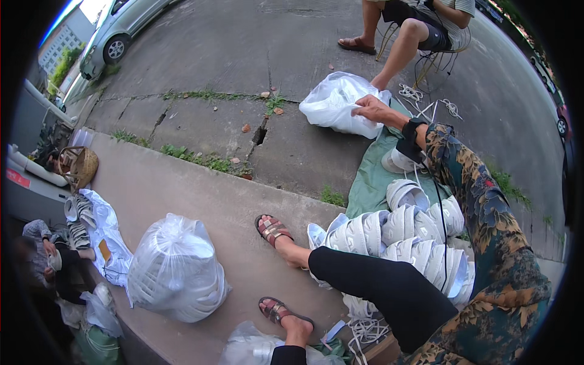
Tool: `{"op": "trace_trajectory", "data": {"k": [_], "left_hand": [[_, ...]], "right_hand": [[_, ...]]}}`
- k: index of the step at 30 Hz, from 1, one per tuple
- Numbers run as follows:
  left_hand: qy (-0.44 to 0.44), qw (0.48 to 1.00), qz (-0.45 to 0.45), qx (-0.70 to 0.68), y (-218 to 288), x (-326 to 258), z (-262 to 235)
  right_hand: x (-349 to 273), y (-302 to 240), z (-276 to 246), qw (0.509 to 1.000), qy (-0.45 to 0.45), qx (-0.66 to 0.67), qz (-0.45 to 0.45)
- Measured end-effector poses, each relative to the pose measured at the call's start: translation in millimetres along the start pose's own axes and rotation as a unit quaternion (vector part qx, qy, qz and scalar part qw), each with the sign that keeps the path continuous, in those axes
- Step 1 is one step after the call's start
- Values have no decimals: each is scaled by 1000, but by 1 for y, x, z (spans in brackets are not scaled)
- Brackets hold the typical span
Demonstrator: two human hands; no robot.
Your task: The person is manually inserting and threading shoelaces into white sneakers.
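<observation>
My right hand (372,111), in a flowered sleeve with a black band at the wrist, reaches out to a white plastic bag (333,104) on the ground. Its thumb and fingers are pinched together at the bag's upper right side, seemingly on the plastic. Below that arm, nested rows of white shoe uppers (363,233) lie on a green cloth (372,176), close beside my black-trousered leg. Loose white laces (368,331) are heaped at the near end of the rows. My left hand is out of the picture.
A full clear bag of white pieces (176,267) stands left of my sandalled feet. Further left, another person (45,252) sits handling a white piece, near a wicker basket (79,167). A seated person's legs (401,45) are beyond the white bag. A cracked step edge (243,176) crosses the ground.
</observation>
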State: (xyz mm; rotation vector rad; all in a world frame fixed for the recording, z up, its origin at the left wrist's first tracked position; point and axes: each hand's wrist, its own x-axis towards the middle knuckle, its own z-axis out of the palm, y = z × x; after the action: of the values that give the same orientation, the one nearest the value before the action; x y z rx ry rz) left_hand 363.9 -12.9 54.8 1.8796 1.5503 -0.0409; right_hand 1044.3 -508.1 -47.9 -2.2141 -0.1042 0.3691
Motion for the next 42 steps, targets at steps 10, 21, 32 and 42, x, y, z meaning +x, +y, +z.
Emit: {"op": "trace_trajectory", "data": {"k": [10,21,32,42], "left_hand": [[-40,948,295,-113,5,48,20],[-108,875,465,79,137,-93,61],[-242,839,487,-29,209,-149,246],[-282,879,253,-290,263,-146,297]], "right_hand": [[-115,-202,-166,962,98,123,-225],[-272,-281,-204,906,195,120,-356],[-408,-338,-233,892,120,112,-422],[-437,-320,-254,899,113,116,-406]]}}
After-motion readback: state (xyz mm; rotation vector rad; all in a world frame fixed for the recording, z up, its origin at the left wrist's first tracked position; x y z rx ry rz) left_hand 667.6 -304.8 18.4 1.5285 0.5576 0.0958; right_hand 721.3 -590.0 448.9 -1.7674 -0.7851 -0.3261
